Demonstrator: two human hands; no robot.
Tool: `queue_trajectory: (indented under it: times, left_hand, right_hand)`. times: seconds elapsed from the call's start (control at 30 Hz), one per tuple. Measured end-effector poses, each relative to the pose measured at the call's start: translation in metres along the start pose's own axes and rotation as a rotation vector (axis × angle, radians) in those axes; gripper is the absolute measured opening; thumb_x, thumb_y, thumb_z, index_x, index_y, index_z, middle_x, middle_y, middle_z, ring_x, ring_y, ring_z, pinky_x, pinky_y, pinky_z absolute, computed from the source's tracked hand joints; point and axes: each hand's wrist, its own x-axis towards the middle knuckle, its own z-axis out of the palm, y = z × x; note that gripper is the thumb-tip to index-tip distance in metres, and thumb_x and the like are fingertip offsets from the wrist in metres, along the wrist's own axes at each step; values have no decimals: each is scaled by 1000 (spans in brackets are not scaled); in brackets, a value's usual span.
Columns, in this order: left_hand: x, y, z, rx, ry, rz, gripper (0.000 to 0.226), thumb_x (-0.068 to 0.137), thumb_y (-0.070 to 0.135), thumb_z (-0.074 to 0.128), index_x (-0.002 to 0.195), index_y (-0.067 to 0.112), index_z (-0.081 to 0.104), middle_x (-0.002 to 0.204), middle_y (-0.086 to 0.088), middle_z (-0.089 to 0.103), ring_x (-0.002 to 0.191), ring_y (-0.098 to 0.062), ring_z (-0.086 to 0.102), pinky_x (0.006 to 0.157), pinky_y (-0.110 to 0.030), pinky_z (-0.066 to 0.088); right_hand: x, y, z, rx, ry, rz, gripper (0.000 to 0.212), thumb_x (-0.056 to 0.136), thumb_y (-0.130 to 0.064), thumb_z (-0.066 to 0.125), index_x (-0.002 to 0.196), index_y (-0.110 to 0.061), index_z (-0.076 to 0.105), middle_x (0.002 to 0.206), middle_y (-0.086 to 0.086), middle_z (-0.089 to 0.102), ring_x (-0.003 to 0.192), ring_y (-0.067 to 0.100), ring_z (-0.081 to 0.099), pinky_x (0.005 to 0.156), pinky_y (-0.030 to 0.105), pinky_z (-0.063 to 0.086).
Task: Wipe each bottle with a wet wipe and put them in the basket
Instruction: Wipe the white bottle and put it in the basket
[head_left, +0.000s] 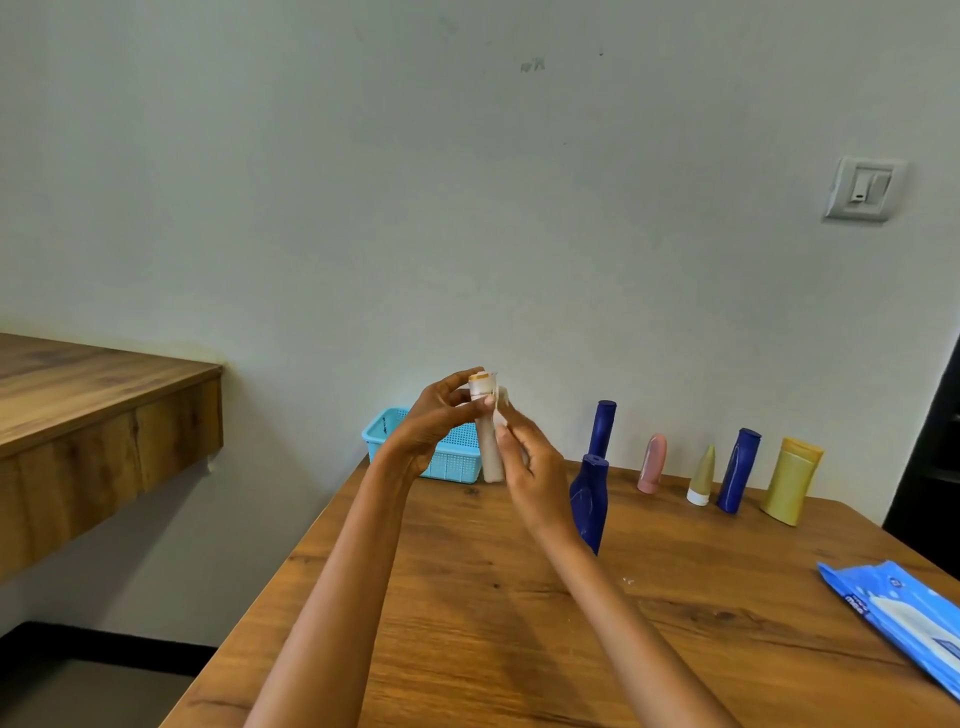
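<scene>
Raised above the wooden tabletop (467, 597), the left hand (434, 421) curls its fingers and thumb round the upper part of a slim beige plastic bottle with an orange cap (488, 441), holding it upright. The right hand (530, 467) is just beside it, its fingers pinching a white wet wipe (502, 402) against the bottle's side near the top. Both forearms reach in from the bottom edge of the view.

Behind the hands, at the far left corner of the tabletop against the wall, stands a light blue perforated plastic basket (452, 457); what it holds cannot be seen. To the right of the hands a dark blue curved plastic bottle (589, 501) stands closest, partly hidden by the right wrist, with a taller dark blue narrow-necked bottle (602, 428) behind it. Further right along the wall, well apart from one another, stand a pink rounded bottle (652, 464), a small olive cone-shaped tube on a white cap (702, 475), a dark blue cylindrical bottle (737, 470) and a mustard-yellow flat bottle (790, 480). A blue pack of wet wipes (904, 618) lies flat at the tabletop's right edge.
</scene>
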Motion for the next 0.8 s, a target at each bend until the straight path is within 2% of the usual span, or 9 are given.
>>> queue_trajectory:
  times: [0.1, 0.2, 0.27, 0.33, 0.37, 0.5, 0.63, 0.73, 0.8]
  left_hand:
    - [0, 4, 3, -70, 29, 35, 69, 67, 32, 72, 131, 15, 51, 111, -7, 68, 106, -24, 62, 101, -39, 45]
    - [1, 7, -4, -144, 71, 47, 64, 75, 24, 70, 134, 14, 48, 111, -10, 67, 101, -24, 63, 96, -37, 48]
    - [2, 5, -11, -139, 101, 52, 55, 82, 18, 66, 134, 14, 48, 113, -12, 66, 99, -23, 63, 94, -36, 48]
    - [2, 3, -15, -126, 120, 40, 49, 85, 16, 64, 132, 12, 50, 114, -12, 65, 99, -22, 61, 95, -36, 48]
    - [2, 3, -15, -124, 128, 28, 47, 86, 15, 64, 131, 9, 52, 112, -12, 65, 97, -22, 61, 95, -37, 48]
    - [5, 0, -10, -39, 118, -34, 45, 83, 23, 68, 123, 5, 58, 106, -9, 68, 95, -23, 64, 96, -37, 48]
    - [7, 2, -5, -36, 188, -68, 48, 80, 31, 71, 121, 9, 60, 102, -8, 71, 84, -17, 68, 73, -24, 53]
    - [7, 1, -5, -39, 244, -69, 49, 79, 32, 72, 122, 10, 60, 104, -7, 69, 90, -20, 66, 74, -23, 50]
    - [6, -2, -4, -58, 279, -71, 49, 79, 29, 72, 122, 9, 60, 108, -8, 67, 96, -24, 64, 73, -22, 49]
  right_hand:
    - [13, -13, 5, -47, 0, -59, 34, 99, -30, 39, 133, -36, 42, 128, -12, 53, 110, -1, 54, 84, 15, 50]
    - [3, -3, 8, -132, -39, -126, 47, 97, -42, 36, 139, -20, 44, 136, 2, 53, 117, 11, 54, 86, 28, 54]
    - [-13, 13, 6, -184, -78, -166, 48, 97, -42, 36, 143, -28, 36, 137, -1, 50, 119, 8, 51, 86, 21, 52]
    - [-27, 23, 2, -180, -109, -125, 44, 98, -39, 39, 141, -40, 31, 138, -4, 49, 120, 5, 50, 84, 13, 49]
    - [-28, 25, 1, -152, -117, -82, 41, 98, -35, 40, 138, -39, 34, 136, -2, 51, 117, 4, 52, 82, 11, 48]
    - [-3, 9, 2, -99, -109, -15, 36, 100, -24, 38, 136, -27, 41, 128, 4, 56, 99, -6, 54, 77, 14, 51]
    - [11, -6, 8, -185, -80, -113, 41, 100, -25, 39, 140, -18, 39, 138, 3, 49, 116, 2, 48, 84, 1, 41]
    - [-9, 7, 10, -282, -66, -175, 41, 98, -24, 45, 137, -13, 45, 139, 3, 49, 116, 9, 54, 85, 8, 45]
    - [-27, 21, 10, -307, -51, -156, 41, 96, -22, 49, 136, -14, 47, 138, 0, 49, 112, 5, 55, 83, 9, 46]
